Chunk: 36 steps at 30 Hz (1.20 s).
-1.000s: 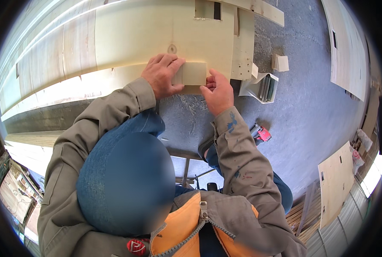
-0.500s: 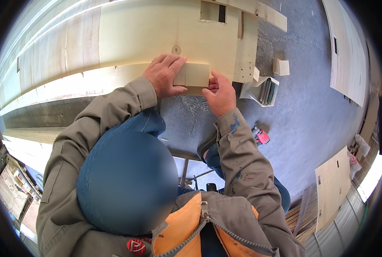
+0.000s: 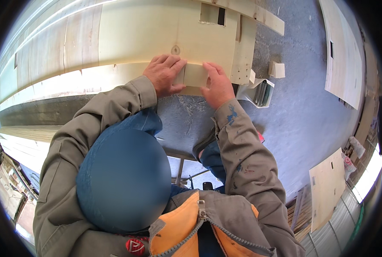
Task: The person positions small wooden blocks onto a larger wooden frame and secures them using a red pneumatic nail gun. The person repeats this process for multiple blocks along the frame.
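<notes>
A large pale wooden panel (image 3: pixel 143 36) with a knot and a rectangular cut-out lies before me. Along its near edge runs a light wooden strip (image 3: pixel 124 73). My left hand (image 3: pixel 163 76) lies over this strip, fingers on top and thumb at the near edge, gripping it. Just right of that hand, a short flat wooden piece (image 3: pixel 195 76) continues the line, with a thin seam on its left side. My right hand (image 3: pixel 218 88) grips the short piece's right end between thumb and fingers; its fingertips rest on top.
A white open carton (image 3: pixel 246 92) with dark strips inside and a small wood block (image 3: pixel 278 70) sit on the grey floor (image 3: pixel 293 111). Another panel (image 3: pixel 338 55) lies far right; a cut board (image 3: pixel 326 188) leans lower right. Something red (image 3: pixel 261 137) shows behind my right sleeve.
My right hand has moved left and closed on the short piece's end, where its fingers were looser before. My left hand stays on the strip. The view has shifted slightly.
</notes>
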Each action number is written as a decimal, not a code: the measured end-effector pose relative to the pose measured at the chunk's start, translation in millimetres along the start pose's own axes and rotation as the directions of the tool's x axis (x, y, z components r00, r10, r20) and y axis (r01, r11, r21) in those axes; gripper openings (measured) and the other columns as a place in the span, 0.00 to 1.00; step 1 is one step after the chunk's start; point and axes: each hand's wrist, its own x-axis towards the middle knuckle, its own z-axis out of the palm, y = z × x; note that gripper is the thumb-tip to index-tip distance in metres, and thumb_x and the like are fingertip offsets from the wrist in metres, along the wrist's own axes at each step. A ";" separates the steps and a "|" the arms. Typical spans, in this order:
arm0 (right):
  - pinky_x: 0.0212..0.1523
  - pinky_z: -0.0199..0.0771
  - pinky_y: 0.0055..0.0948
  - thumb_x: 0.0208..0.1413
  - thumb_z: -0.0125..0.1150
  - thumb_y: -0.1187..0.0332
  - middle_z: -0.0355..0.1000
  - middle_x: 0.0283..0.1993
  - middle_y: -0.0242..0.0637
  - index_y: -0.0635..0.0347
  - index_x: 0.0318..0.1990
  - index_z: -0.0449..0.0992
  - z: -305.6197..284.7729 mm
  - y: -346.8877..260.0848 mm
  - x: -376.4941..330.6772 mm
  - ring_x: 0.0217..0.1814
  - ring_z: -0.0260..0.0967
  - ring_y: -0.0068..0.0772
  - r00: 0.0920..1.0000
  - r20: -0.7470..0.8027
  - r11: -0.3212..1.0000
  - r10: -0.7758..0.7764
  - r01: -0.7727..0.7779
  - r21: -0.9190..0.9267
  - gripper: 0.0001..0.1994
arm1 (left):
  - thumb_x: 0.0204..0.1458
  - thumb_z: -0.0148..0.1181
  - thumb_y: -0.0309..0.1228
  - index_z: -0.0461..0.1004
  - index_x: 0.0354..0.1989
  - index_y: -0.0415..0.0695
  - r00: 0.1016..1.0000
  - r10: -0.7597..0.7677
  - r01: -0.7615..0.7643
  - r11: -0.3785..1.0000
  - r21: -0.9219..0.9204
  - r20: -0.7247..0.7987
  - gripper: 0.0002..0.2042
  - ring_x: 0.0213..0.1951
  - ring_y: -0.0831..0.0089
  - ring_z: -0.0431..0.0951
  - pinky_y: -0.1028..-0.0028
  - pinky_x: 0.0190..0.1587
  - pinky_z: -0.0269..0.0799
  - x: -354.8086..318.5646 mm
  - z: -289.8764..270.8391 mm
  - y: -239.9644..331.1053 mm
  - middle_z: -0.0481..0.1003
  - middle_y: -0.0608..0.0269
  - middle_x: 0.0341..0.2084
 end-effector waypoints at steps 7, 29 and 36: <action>0.55 0.80 0.41 0.51 0.75 0.74 0.74 0.56 0.46 0.60 0.68 0.71 -7.1 18.6 -9.6 0.51 0.77 0.45 0.949 -0.117 0.953 0.294 -0.281 0.111 0.34 | 0.46 0.78 0.45 0.66 0.73 0.43 1.000 -0.005 0.005 1.000 -0.019 0.000 0.45 0.66 0.49 0.70 0.55 0.72 0.63 -2.1 -2.2 -1.7 0.72 0.52 0.64; 0.59 0.80 0.39 0.45 0.78 0.74 0.65 0.71 0.46 0.61 0.69 0.69 -20.7 21.3 -1.6 0.58 0.75 0.48 0.995 -0.013 0.992 0.104 -0.102 0.072 0.39 | 0.47 0.78 0.46 0.66 0.73 0.44 0.999 0.008 -0.010 0.999 -0.038 -0.043 0.45 0.64 0.48 0.71 0.54 0.70 0.65 -2.0 0.6 -3.9 0.73 0.50 0.62; 0.48 0.81 0.32 0.41 0.82 0.73 0.67 0.65 0.46 0.62 0.69 0.69 -18.3 17.8 -14.1 0.44 0.74 0.33 0.984 0.034 0.885 0.172 -0.170 0.433 0.43 | 0.55 0.74 0.43 0.71 0.70 0.45 0.995 -0.010 -0.008 0.985 -0.174 -0.104 0.35 0.63 0.48 0.73 0.54 0.68 0.69 -4.6 1.1 -14.2 0.74 0.47 0.61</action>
